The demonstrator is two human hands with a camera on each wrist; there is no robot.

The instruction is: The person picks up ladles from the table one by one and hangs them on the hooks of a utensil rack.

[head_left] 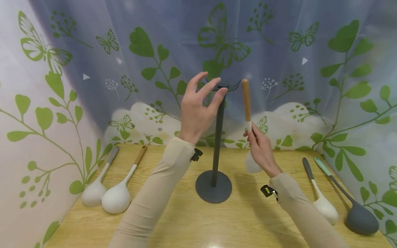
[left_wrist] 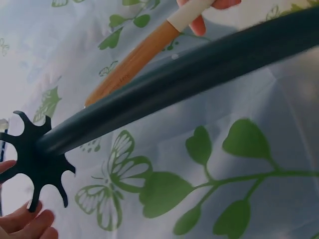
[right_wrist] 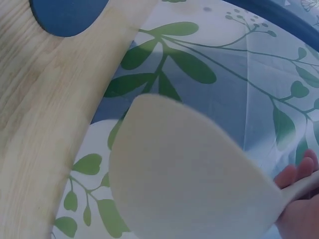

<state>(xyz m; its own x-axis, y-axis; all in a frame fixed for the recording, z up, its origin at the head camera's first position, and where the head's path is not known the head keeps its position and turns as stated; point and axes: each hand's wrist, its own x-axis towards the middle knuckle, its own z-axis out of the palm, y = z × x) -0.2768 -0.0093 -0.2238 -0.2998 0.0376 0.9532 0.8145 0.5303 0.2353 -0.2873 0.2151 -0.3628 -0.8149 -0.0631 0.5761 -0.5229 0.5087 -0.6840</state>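
Note:
A dark utensil stand point(head_left: 218, 144) stands upright on its round base, with a ring of curved hooks point(left_wrist: 37, 159) at its top. My left hand point(head_left: 200, 106) is up at those hooks, thumb and fingers pinching the edge of the hooked top. To the right of the pole, my right hand point(head_left: 260, 146) grips a white spatula point(right_wrist: 189, 169) by the lower part of its handle. The spatula's wooden handle end point(head_left: 246, 98) points up near hook height. Its broad white blade hangs down, partly hidden behind my hand in the head view.
On the table's point(head_left: 186, 220) left lie a white ladle with a grey handle point(head_left: 94, 189) and another with a wooden handle point(head_left: 116, 198). At the right are a white utensil with a dark handle point(head_left: 325, 206) and a dark ladle point(head_left: 361, 218). A patterned curtain point(head_left: 173, 20) hangs behind.

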